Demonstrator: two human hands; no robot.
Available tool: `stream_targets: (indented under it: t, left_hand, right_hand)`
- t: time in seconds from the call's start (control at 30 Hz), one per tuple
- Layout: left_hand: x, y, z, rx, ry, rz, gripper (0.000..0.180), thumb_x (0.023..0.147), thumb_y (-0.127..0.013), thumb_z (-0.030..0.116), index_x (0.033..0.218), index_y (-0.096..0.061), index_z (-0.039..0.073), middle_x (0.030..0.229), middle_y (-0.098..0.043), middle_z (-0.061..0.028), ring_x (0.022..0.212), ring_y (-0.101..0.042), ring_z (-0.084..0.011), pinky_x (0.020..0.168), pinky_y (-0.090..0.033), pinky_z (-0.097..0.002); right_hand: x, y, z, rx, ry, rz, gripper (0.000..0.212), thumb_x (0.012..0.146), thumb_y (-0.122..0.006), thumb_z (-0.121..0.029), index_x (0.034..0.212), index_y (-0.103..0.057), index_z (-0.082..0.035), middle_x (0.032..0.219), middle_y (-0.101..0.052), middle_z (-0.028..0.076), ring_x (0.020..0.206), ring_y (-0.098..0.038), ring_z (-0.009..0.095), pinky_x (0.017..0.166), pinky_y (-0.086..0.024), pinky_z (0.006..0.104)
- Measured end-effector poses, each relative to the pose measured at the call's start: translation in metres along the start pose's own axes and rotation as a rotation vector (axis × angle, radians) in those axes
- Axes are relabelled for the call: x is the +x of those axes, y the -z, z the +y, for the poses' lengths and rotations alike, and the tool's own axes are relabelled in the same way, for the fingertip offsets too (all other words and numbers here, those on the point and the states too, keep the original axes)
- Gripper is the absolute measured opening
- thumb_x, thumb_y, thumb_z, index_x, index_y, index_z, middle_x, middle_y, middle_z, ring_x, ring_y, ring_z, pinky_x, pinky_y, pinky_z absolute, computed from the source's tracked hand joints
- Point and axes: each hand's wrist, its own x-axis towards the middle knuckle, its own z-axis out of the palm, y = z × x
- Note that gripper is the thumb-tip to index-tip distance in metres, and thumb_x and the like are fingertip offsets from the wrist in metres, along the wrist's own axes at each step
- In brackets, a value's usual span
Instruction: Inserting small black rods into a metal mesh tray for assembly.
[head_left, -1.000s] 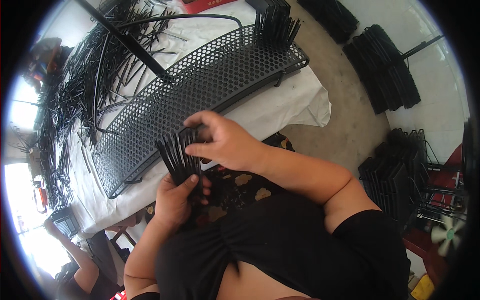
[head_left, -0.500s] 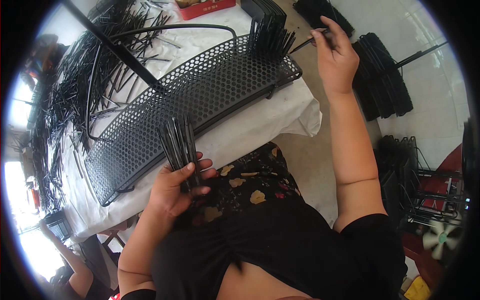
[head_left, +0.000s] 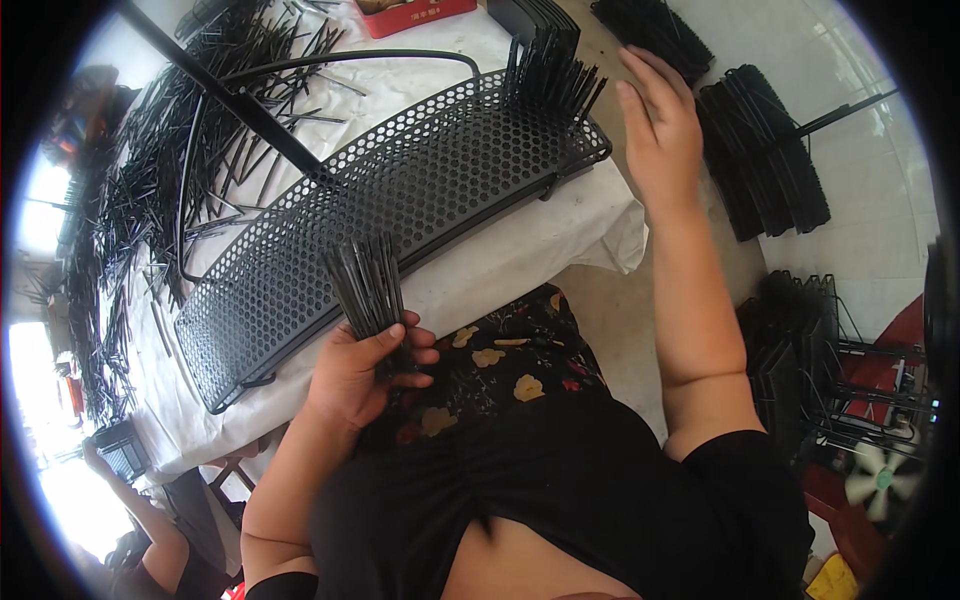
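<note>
Black rods (head_left: 368, 285) are gripped in the left hand (head_left: 362, 372) near a mesh tray (head_left: 400, 200); the right hand (head_left: 660, 130) is held open, empty, far right.

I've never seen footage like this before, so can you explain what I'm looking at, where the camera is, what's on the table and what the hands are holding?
This is a round fisheye picture from a camera worn on a person's head, looking down at their own two bare hands; there is no machine. The left hand grips a bundle of thin black rods. The right hand is open and empty, stretched out beyond the table's far end. On the white-covered table lies a long curved black perforated metal panel, with a cluster of upright black rods standing at its far end. Loose black rods are heaped beyond it. Stacks of black parts sit on the floor.
</note>
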Motion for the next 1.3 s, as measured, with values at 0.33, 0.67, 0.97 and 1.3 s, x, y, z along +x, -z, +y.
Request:
stream_targets:
  t: [0.33, 0.67, 0.97, 1.3]
  left_hand:
    - [-0.006, -0.010, 0.002, -0.110, 0.004, 0.028, 0.027, 0.094, -0.054, 0.009, 0.119, -0.053, 0.000, 0.103, -0.065, -0.0192, 0.095, -0.067, -0.0324, 0.070, -0.060, -0.0443]
    - [-0.014, -0.009, 0.007, -0.101, -0.018, 0.038, 0.031, 0.095, -0.049, 0.009, 0.125, -0.050, -0.001, 0.109, -0.063, -0.0199, 0.100, -0.064, -0.0354, 0.081, -0.057, -0.0531]
    - [-0.021, 0.009, 0.001, -0.311, 0.016, -0.133, 0.034, 0.096, -0.044, 0.006, 0.129, -0.047, -0.003, 0.116, -0.060, -0.0237, 0.111, -0.059, -0.0392, 0.089, -0.052, -0.0589]
    - [-0.023, 0.018, -0.003, -0.167, -0.035, -0.106, 0.030, 0.096, -0.047, 0.009, 0.124, -0.050, -0.002, 0.112, -0.063, -0.0190, 0.100, -0.064, -0.0334, 0.082, -0.056, -0.0517]
  right_hand:
    - [-0.106, -0.033, -0.162, 1.259, -1.217, -1.045, 0.030, 0.091, -0.066, -0.023, 0.108, -0.058, 0.001, 0.095, -0.064, 0.007, 0.082, -0.062, 0.012, 0.067, -0.053, 0.0251]
    - [-0.103, -0.052, -0.171, 1.453, -1.395, -1.173, 0.018, 0.087, -0.068, -0.017, 0.102, -0.063, -0.007, 0.085, -0.065, 0.002, 0.065, -0.061, 0.010, 0.053, -0.048, 0.0226]
    - [-0.096, -0.043, -0.186, 1.437, -1.533, -1.076, 0.013, 0.088, -0.064, -0.011, 0.097, -0.064, -0.003, 0.088, -0.068, 0.008, 0.070, -0.069, 0.019, 0.058, -0.056, 0.0300]
    - [-0.101, -0.051, -0.193, 1.273, -1.399, -1.177, 0.015, 0.086, -0.069, -0.019, 0.094, -0.066, -0.007, 0.085, -0.067, 0.005, 0.059, -0.061, 0.009, 0.042, -0.039, 0.0229]
